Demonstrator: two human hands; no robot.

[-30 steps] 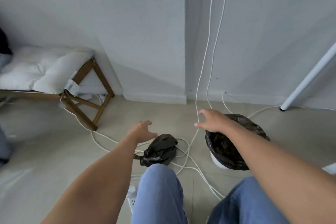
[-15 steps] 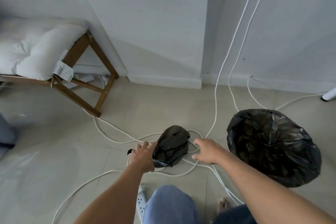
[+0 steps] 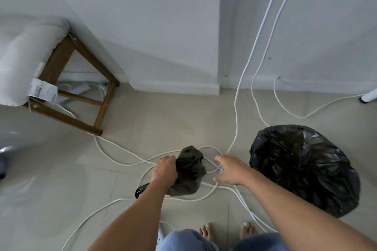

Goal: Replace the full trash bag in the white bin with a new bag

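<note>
A small tied black trash bag [image 3: 188, 171] lies on the tiled floor among white cables. My left hand [image 3: 165, 171] is closed around its left side. My right hand [image 3: 230, 170] hovers just right of that bag, fingers spread, holding nothing. To the right stands the bin, wholly covered by a black bag liner [image 3: 302, 167] stretched over its rim; the white bin body is hidden.
White cables [image 3: 235, 120] loop over the floor around the small bag and run up the wall. A wooden stool [image 3: 102, 106] with a white cushion [image 3: 22, 57] stands at left. A white pole foot [image 3: 369, 97] rests at far right. My bare feet [image 3: 206, 232] show below.
My view has dropped toward the floor. My left hand reached down and closed on the small black bag. My right hand left the bin rim and came beside the bag.
</note>
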